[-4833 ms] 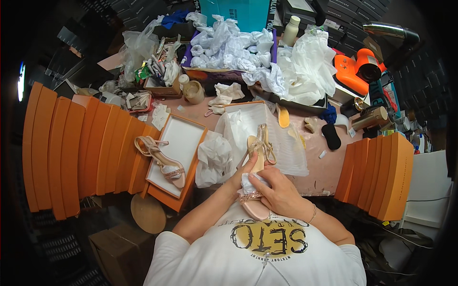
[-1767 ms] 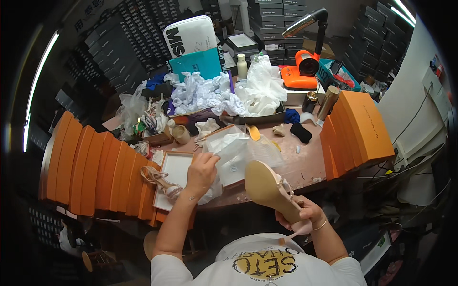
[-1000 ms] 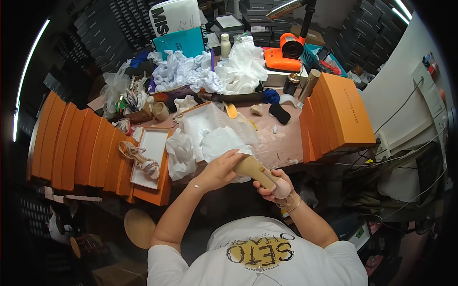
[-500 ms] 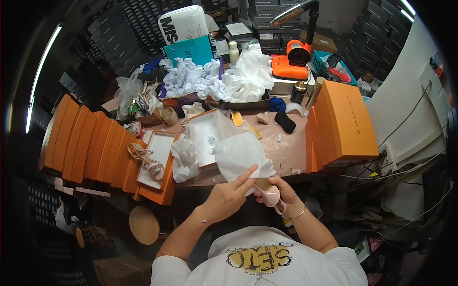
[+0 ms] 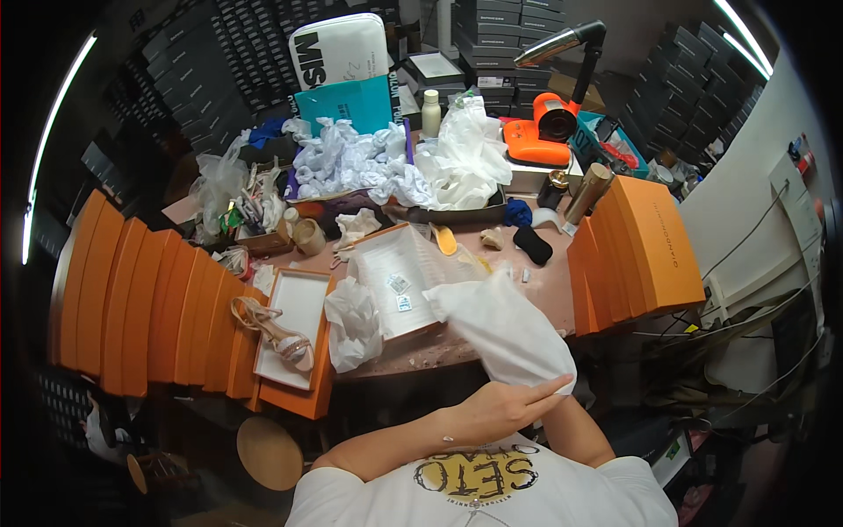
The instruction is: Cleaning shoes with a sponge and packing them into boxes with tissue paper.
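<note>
My left hand [image 5: 520, 407] lies with its fingers stretched out across the near end of a white tissue-like wrap [image 5: 509, 329]. The wrap reaches from there toward the far left, over the table edge. My right forearm [image 5: 575, 430] comes up beneath it, but the right hand is hidden behind the wrap and my left hand. The pale pink shoe seen earlier is out of sight. Left of the wrap is an open box [image 5: 373, 277] with a white inside and small labels in it. A strappy beige heeled sandal [image 5: 288, 345] rests in an orange box [image 5: 327, 351] farther left.
Orange boxes stand in rows at the left [image 5: 145, 303] and right [image 5: 650, 246]. Crumpled white paper [image 5: 353, 323] lies beside the open box. Behind are a purple-edged bin of wadded paper [image 5: 351, 162], an orange device [image 5: 536, 145] and a black pad [image 5: 532, 246]. A round stool [image 5: 269, 452] stands below.
The wrap has swung right and toward me, now covering the pink shoe and my right hand. My left hand has moved right and nearer my body. The whole view has shifted slightly.
</note>
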Tool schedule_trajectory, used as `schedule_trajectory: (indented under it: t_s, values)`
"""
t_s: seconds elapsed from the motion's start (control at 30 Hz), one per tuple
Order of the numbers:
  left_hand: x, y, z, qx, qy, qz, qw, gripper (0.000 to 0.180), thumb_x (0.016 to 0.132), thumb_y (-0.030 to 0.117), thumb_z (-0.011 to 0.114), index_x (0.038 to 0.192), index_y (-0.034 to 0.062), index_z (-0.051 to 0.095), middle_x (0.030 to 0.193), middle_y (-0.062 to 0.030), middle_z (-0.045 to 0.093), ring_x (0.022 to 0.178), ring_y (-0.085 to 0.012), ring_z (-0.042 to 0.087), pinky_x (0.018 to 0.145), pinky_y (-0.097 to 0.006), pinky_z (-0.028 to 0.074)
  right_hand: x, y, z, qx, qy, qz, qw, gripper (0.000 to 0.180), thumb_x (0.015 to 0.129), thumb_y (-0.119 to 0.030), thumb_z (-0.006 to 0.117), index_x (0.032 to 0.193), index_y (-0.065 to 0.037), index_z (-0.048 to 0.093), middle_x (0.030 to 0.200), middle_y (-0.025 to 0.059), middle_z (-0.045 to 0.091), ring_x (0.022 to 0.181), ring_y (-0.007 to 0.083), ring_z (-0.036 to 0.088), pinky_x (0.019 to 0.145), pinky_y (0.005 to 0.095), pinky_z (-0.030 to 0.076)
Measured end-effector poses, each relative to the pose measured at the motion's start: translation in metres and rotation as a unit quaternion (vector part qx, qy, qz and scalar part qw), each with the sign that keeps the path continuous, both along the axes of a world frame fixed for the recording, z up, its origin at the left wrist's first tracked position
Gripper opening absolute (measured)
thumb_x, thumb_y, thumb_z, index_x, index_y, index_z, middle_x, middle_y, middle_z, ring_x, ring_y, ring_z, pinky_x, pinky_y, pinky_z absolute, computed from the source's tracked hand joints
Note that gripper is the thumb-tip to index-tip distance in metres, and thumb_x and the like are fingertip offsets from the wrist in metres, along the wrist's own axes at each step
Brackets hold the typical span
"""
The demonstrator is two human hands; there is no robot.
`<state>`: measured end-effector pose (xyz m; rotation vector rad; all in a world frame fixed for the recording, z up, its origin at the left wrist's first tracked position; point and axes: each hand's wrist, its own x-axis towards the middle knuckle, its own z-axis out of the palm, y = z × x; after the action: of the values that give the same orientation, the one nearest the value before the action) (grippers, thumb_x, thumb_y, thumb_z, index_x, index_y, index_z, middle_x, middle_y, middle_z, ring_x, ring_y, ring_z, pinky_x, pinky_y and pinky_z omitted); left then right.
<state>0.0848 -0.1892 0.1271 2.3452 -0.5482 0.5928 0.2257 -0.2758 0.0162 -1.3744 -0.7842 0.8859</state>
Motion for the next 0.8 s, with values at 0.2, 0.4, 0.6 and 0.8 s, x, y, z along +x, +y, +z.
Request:
schedule_trajectory:
  t_s: [0.2, 0.4, 0.6, 0.8]
  values:
    - [-0.016, 0.031, -0.024, -0.004, 0.093, -0.053, 0.994, 0.059, 0.071, -0.005, 0.056, 0.130, 0.0005, 0.047, 0.145, -0.0133, 0.040, 0.074, -0.0227, 0.066, 0.057, -0.028, 0.055, -0.015, 0.047, 0.008, -0.002, 0.006, -0.036, 0.999, 0.058, 0.097, -0.032, 0.048, 0.145, -0.006, 0.029, 0.141, 0.0108, 0.041, 0.128, 0.0233, 0.043, 0.107, 0.0343, 0.035]
    - [0.001, 0.046, -0.021, -0.072, 0.084, -0.131, 0.985, 0.062, 0.075, -0.006, 0.056, 0.134, 0.0072, 0.045, 0.145, -0.0143, 0.038, 0.085, -0.0233, 0.066, 0.069, -0.028, 0.056, -0.014, 0.079, 0.008, -0.005, 0.021, -0.029, 0.999, 0.059, 0.097, -0.033, 0.047, 0.145, -0.006, 0.028, 0.142, 0.0117, 0.040, 0.129, 0.0245, 0.043, 0.108, 0.0351, 0.034]
    - [-0.005, 0.092, -0.070, -0.580, 0.024, 0.309, 0.753, 0.083, 0.077, 0.020, 0.078, 0.142, 0.0062, 0.028, 0.141, -0.0142, 0.039, 0.126, -0.0259, 0.043, 0.105, -0.041, 0.035, 0.018, 0.099, -0.001, 0.022, 0.048, 0.074, 0.996, 0.060, 0.097, -0.035, 0.047, 0.145, -0.006, 0.027, 0.142, 0.0127, 0.039, 0.129, 0.0257, 0.042, 0.109, 0.0360, 0.033]
    - [0.035, 0.112, -0.073, -0.850, 0.103, 0.181, 0.484, 0.069, 0.081, 0.025, 0.075, 0.137, 0.0093, 0.037, 0.130, -0.0044, 0.051, 0.121, -0.0210, 0.048, 0.105, -0.041, 0.038, 0.044, 0.150, -0.004, 0.054, 0.045, 0.209, 0.975, 0.061, 0.097, -0.037, 0.046, 0.146, -0.006, 0.026, 0.143, 0.0136, 0.038, 0.129, 0.0269, 0.042, 0.110, 0.0369, 0.032]
